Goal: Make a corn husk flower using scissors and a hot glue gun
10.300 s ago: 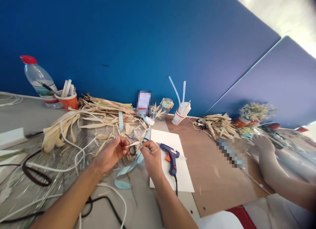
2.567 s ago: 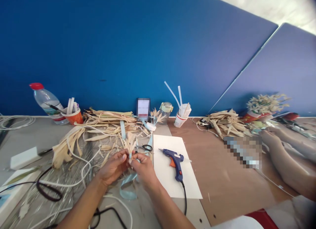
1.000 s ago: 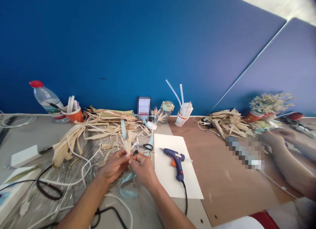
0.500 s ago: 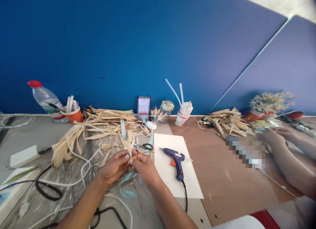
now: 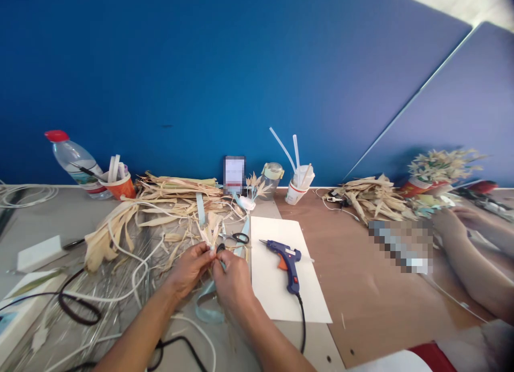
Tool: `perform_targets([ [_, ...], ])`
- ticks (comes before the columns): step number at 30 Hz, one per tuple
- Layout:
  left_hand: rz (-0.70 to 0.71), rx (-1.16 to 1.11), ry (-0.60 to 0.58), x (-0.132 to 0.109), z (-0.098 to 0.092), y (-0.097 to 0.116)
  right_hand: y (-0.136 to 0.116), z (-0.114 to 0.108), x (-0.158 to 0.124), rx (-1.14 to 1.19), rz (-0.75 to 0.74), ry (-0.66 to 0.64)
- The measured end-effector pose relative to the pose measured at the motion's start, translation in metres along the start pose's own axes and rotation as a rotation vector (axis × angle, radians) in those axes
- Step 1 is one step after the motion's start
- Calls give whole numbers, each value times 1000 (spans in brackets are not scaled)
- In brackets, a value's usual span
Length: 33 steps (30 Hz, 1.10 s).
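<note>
My left hand (image 5: 188, 269) pinches the base of a pale dried-husk flower (image 5: 210, 232), whose pointed petals fan out upward. Close against it, my right hand (image 5: 233, 275) is closed on a light blue ribbon (image 5: 209, 303), which loops down below the hands. Black-handled scissors (image 5: 240, 237) lie just behind my right hand. A blue glue gun (image 5: 288, 262) rests on a white sheet (image 5: 271, 302) to the right. Loose husk strips (image 5: 176, 243) lie behind my left hand.
White and black cables (image 5: 138, 270) and thin clear sticks cover the left side. A bottle (image 5: 78, 160), cups (image 5: 120, 187), a phone (image 5: 234, 174) and husk piles line the wall. At the right, another person's hands (image 5: 452, 227) work near a cup of husk flowers (image 5: 441, 166).
My right hand has shifted slightly down and right, turning so its knuckles face up more. My left hand stays at the flower's base. The glue gun has not moved on the sheet.
</note>
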<state>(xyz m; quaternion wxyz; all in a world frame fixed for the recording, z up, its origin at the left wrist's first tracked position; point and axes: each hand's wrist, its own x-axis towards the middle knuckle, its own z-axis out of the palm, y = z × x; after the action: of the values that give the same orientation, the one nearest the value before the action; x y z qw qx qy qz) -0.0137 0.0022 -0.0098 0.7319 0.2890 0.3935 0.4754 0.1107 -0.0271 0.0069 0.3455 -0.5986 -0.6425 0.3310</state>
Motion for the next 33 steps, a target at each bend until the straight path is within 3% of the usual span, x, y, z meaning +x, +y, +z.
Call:
perform_targets([
  [6,-21,-82,-145,-5,-2,5,-4,-6,5,334,27,-8],
  [12,-58,-105,-178,-4,-8,6,-4,-6,10,809,196,-237],
  [15,-46,-86,-206,-4,-9,6,-3,-2,10,930,269,-290],
  [17,-36,-77,-197,-3,-8,6,-2,-1,10,856,258,-244],
  [22,-13,-71,-110,-1,-3,4,-1,0,7,373,95,-27],
  [25,-18,-51,-90,-1,-2,4,-3,-1,4,195,64,6],
  [29,-28,-55,-40,-1,-1,4,-6,-3,2,132,52,8],
  [33,-29,-80,-43,-2,1,6,-7,-3,4,234,89,6],
])
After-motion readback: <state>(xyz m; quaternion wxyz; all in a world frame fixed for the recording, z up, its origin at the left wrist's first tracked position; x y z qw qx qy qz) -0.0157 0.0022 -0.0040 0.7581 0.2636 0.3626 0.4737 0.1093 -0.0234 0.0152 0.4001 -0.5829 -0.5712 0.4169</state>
